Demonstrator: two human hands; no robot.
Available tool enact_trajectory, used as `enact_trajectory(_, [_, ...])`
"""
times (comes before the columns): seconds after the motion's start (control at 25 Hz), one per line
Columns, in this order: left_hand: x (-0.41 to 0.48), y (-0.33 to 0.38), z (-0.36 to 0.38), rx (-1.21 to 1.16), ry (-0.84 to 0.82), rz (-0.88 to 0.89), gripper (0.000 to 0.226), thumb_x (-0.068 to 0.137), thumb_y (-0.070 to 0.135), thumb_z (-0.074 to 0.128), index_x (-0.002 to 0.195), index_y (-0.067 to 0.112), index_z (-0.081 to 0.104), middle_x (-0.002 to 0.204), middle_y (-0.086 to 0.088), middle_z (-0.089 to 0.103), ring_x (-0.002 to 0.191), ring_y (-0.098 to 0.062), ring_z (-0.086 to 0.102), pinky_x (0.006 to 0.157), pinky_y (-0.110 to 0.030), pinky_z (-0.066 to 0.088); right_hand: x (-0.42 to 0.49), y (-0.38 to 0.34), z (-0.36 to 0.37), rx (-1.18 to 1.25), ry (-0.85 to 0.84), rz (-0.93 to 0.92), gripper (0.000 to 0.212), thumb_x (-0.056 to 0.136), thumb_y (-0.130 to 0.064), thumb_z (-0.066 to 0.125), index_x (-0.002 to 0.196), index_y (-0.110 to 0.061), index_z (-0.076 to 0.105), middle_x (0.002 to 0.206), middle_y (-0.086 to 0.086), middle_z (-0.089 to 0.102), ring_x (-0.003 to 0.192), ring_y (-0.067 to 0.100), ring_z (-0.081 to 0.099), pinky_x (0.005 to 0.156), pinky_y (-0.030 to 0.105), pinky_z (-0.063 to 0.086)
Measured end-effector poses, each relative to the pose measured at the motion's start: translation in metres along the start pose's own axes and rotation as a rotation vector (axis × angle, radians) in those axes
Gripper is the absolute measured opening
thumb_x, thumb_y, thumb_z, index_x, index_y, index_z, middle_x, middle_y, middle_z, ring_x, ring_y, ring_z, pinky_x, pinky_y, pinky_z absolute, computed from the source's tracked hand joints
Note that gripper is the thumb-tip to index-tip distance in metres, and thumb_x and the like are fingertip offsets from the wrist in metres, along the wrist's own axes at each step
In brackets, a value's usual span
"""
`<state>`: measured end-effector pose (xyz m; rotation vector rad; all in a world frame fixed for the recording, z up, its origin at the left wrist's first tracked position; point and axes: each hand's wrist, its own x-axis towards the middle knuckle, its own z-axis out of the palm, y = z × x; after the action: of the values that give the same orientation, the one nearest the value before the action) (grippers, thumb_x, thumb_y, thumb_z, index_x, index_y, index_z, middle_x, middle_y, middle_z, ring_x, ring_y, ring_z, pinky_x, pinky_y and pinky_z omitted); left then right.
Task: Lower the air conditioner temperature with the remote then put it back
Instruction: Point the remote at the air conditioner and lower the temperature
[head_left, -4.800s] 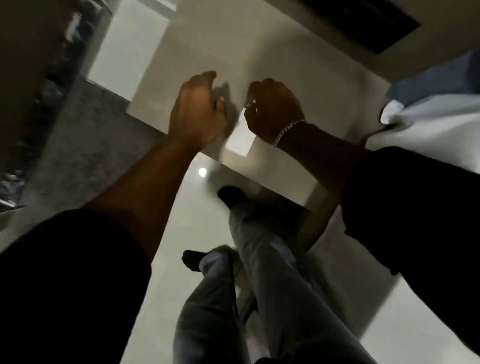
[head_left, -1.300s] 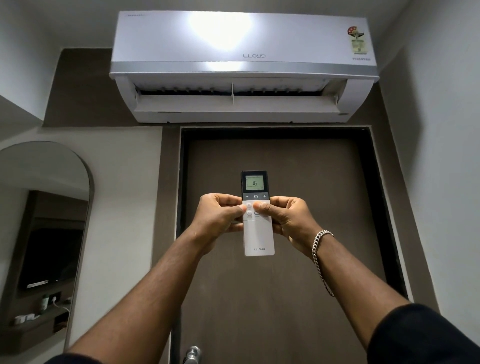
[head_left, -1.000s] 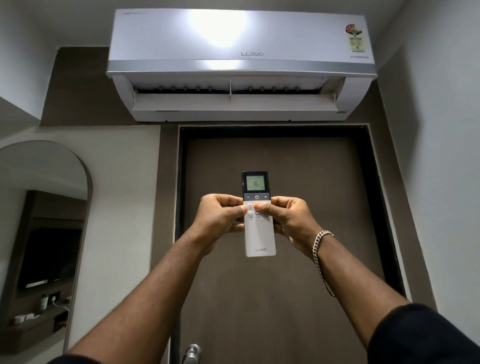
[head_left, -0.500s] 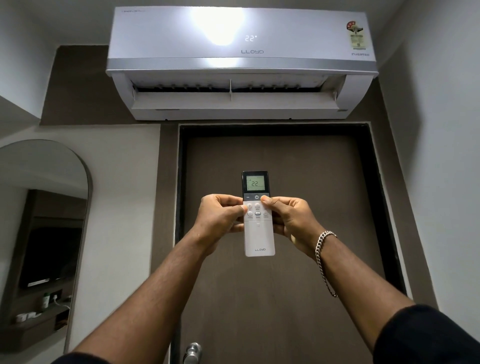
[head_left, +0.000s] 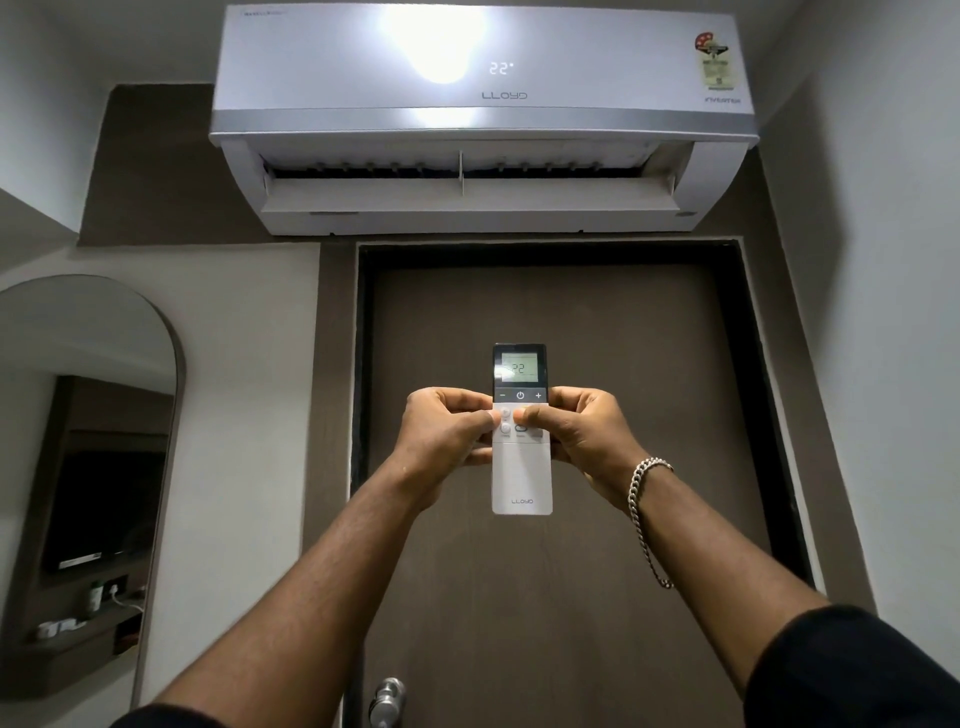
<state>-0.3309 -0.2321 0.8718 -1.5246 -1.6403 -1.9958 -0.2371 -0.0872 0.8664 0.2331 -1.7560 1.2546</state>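
A slim white remote (head_left: 521, 478) with a dark top and a lit screen reading 22 is held upright at arm's length, pointing up at the white wall air conditioner (head_left: 483, 119). The unit's front panel shows 22 and its flap is open. My left hand (head_left: 447, 434) grips the remote's left edge, thumb on the small buttons. My right hand (head_left: 584, 436), with a chain bracelet at the wrist, grips the right edge, its thumb lying across the middle buttons below the minus, power and plus row.
A brown door (head_left: 561, 571) in a dark frame stands straight ahead under the unit, its metal handle (head_left: 385, 701) low down. An arched mirror (head_left: 88, 467) hangs on the left wall, reflecting a shelf and a screen. A plain wall closes the right side.
The remote's screen went from 16 to 22 and the unit's panel lit up with 22. My right thumb moved from the top button row down onto the middle buttons.
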Motion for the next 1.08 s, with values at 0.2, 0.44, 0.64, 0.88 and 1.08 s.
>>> enact_trajectory(0.2, [0.0,-0.001,0.002,-0.04,0.06,-0.004,0.005,0.083,0.014,0.07,0.081,0.01,0.067,0.089,-0.009,0.074,0.074,-0.015,0.075,0.053,-0.024,0.058,0.0,0.0,0.004,0.042,-0.011,0.025,0.027,0.082,-0.019,0.071,0.107,-0.01,0.067,0.102,0.009,0.075,0.086,0.021,0.075,0.071,0.032,0.061])
enact_trajectory(0.44, [0.0,-0.005,0.003,-0.049,0.11,-0.003,0.007,0.084,0.013,0.069,0.085,0.007,0.066,0.091,-0.009,0.074,0.083,-0.019,0.074,0.055,-0.025,0.059,-0.001,-0.001,0.01,0.081,0.008,0.062,0.014,0.091,-0.024,0.061,0.099,-0.017,0.068,0.093,0.004,0.077,0.081,0.017,0.075,0.065,0.029,0.06])
enact_trajectory(0.64, [-0.001,-0.004,0.004,-0.038,0.136,0.012,0.005,0.082,0.012,0.07,0.081,0.012,0.066,0.088,-0.007,0.073,0.081,-0.018,0.073,0.056,-0.026,0.061,-0.003,-0.004,0.011,0.062,-0.017,0.017,0.01,0.085,-0.014,0.067,0.092,-0.021,0.069,0.092,0.002,0.077,0.08,0.018,0.075,0.064,0.027,0.06])
enact_trajectory(0.88, [0.001,-0.001,0.006,-0.004,0.143,0.009,0.008,0.081,0.016,0.071,0.079,0.013,0.064,0.09,-0.008,0.074,0.084,-0.019,0.074,0.06,-0.03,0.062,-0.003,-0.007,0.011,0.068,0.042,0.072,0.02,0.092,-0.024,0.057,0.083,-0.013,0.07,0.088,0.01,0.076,0.078,0.022,0.074,0.063,0.03,0.06])
enact_trajectory(1.08, [0.001,0.001,0.01,-0.003,0.148,0.012,0.011,0.081,0.014,0.072,0.086,0.008,0.065,0.092,-0.012,0.074,0.083,-0.021,0.074,0.06,-0.03,0.062,-0.004,-0.012,0.012,0.029,0.125,0.061,0.024,0.091,-0.022,0.056,0.075,-0.006,0.066,0.087,0.018,0.071,0.079,0.03,0.068,0.077,0.047,0.058])
